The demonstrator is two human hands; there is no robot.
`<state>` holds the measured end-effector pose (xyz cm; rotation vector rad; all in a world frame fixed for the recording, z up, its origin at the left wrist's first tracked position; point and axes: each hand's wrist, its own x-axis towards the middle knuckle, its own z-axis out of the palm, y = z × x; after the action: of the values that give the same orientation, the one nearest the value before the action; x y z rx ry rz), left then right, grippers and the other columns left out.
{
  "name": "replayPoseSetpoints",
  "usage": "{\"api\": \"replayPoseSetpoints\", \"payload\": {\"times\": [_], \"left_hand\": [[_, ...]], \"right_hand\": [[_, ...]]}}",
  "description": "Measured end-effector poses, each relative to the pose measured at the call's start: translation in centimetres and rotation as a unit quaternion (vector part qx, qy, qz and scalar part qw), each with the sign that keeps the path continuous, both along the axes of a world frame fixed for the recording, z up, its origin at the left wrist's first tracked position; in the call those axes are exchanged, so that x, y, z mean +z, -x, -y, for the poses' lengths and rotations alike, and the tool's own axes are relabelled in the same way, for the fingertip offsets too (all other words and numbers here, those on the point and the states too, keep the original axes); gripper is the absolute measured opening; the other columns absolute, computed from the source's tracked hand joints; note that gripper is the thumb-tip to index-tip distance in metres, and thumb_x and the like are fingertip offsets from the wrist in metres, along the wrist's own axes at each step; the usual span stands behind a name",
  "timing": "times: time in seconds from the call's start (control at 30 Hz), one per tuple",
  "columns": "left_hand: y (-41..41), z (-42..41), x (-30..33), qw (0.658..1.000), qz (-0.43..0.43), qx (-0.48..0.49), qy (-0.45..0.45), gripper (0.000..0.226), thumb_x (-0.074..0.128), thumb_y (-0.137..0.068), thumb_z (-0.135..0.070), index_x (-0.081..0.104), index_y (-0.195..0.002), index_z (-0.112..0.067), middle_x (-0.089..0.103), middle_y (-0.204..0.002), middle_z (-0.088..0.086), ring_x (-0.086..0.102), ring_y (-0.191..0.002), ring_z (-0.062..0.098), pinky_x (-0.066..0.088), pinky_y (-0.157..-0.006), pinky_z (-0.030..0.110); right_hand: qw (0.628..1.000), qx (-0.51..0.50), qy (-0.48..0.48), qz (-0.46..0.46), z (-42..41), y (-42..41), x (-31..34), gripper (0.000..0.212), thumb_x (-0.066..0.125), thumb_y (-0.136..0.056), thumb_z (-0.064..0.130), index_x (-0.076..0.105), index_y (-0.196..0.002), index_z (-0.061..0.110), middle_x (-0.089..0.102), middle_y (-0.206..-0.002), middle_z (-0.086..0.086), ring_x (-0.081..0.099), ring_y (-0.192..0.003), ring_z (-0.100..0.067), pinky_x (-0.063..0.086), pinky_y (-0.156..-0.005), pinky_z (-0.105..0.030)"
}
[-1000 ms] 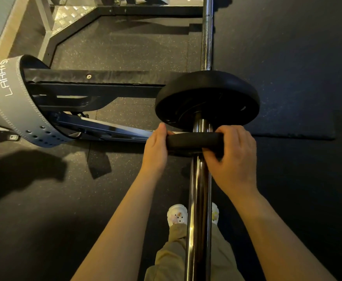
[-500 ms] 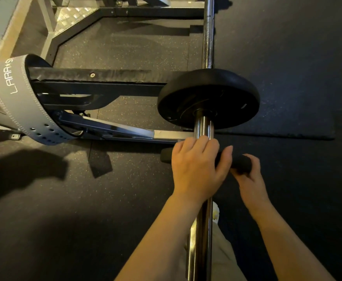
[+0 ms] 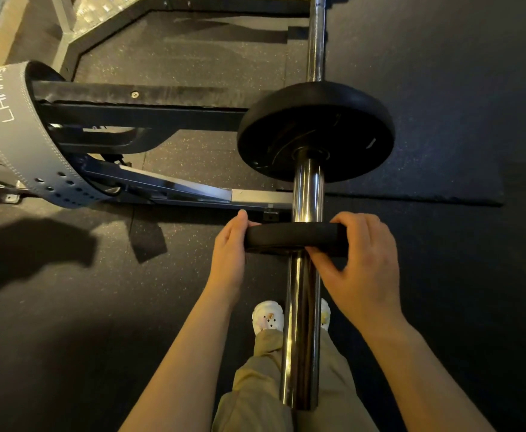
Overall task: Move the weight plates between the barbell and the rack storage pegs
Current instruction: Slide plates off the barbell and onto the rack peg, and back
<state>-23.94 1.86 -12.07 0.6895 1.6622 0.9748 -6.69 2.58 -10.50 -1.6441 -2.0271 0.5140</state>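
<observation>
**Small plate on sleeve, both hands gripping its rim**

Your left hand (image 3: 229, 247) and right hand (image 3: 363, 260) each grip opposite edges of the small plate (image 3: 292, 238), which is threaded on the barbell sleeve (image 3: 302, 322). The sleeve's long axis runs straight through the grip, from your body toward the large plate (image 3: 333, 126), which sits well beyond your hands. Both hands are equally near (neither leads), so in all likelihood any slide must follow that axis; the direction cannot be told.

My arms are bare to the elbow, no sleeves showing. I wear khaki trousers (image 3: 255, 397) and white clogs (image 3: 267, 316) dotted with small charms on top.
</observation>
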Motion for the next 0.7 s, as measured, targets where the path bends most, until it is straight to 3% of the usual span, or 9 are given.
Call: {"api": "replayPoseSetpoints", "payload": {"times": [0.17,0.3,0.37,0.43,0.5,0.63,0.7], "left_hand": [[0.2,0.7,0.1,0.999,-0.014,-0.037,-0.031,0.035,0.029,-0.102,-0.036,0.058,-0.091,-0.021,0.053,-0.087,-0.001,0.05,-0.077,-0.002,0.038,-0.075,0.015],[0.4,1.0,-0.1,0.99,-0.066,-0.086,-0.09,0.038,0.035,-0.095,-0.047,0.056,-0.089,-0.017,0.05,-0.079,-0.006,0.047,-0.068,-0.001,0.037,-0.064,0.008],[0.4,1.1,0.2,0.981,-0.094,-0.114,-0.123,0.031,0.039,-0.089,-0.055,0.054,-0.085,-0.027,0.052,-0.077,-0.015,0.049,-0.071,0.0,0.038,-0.065,0.01],[0.1,1.3,0.7,0.965,-0.149,-0.157,-0.151,0.03,0.042,-0.082,-0.064,0.051,-0.089,-0.036,0.052,-0.084,-0.017,0.051,-0.08,0.003,0.042,-0.072,0.018],[-0.4,1.5,1.0,0.942,-0.218,-0.18,-0.182,0.045,0.041,-0.077,-0.075,0.049,-0.095,-0.035,0.049,-0.09,-0.016,0.048,-0.084,0.002,0.04,-0.075,0.021],[-2.1,1.0,1.1,0.889,-0.343,-0.199,-0.228,0.048,0.047,-0.08,-0.066,0.054,-0.104,-0.024,0.045,-0.095,-0.015,0.042,-0.087,0.002,0.039,-0.082,0.027],[-2.9,0.6,1.3,0.864,-0.396,-0.207,-0.233,0.051,0.047,-0.082,-0.065,0.056,-0.107,-0.021,0.044,-0.099,-0.015,0.041,-0.091,0.001,0.038,-0.086,0.029]], "right_hand": [[0.998,-0.01,-0.035,-0.043,-0.1,-0.4,-1.1,0.041,0.058,-0.08,0.041,0.051,-0.109,0.013,0.053,-0.101,-0.005,0.039,-0.094,-0.005,0.036,-0.081,-0.027],[0.996,-0.026,-0.049,-0.076,0.2,-0.6,-2.0,0.039,0.058,-0.08,0.039,0.045,-0.11,0.017,0.05,-0.1,-0.004,0.04,-0.092,-0.006,0.036,-0.079,-0.025],[0.993,-0.039,-0.042,-0.103,0.4,-1.0,-2.6,0.04,0.057,-0.08,0.039,0.042,-0.111,0.018,0.047,-0.101,-0.001,0.041,-0.091,-0.007,0.036,-0.078,-0.02],[0.99,-0.049,-0.017,-0.131,0.7,-1.5,-3.3,0.041,0.055,-0.081,0.04,0.04,-0.113,0.021,0.043,-0.103,0.003,0.042,-0.09,-0.006,0.035,-0.076,-0.017],[0.985,-0.057,0.015,-0.163,1.1,-2.3,-3.9,0.04,0.052,-0.081,0.044,0.037,-0.114,0.027,0.043,-0.102,0.005,0.044,-0.083,-0.006,0.037,-0.073,-0.018],[0.97,-0.058,0.126,-0.202,1.2,-4.0,-4.8,0.039,0.046,-0.078,0.06,0.027,-0.11,0.048,0.046,-0.098,0.01,0.054,-0.082,-0.007,0.041,-0.065,-0.024],[0.96,-0.052,0.184,-0.202,1.6,-4.7,-5.0,0.042,0.049,-0.081,0.062,0.024,-0.112,0.049,0.049,-0.099,0.006,0.056,-0.08,-0.011,0.041,-0.063,-0.025]]}}
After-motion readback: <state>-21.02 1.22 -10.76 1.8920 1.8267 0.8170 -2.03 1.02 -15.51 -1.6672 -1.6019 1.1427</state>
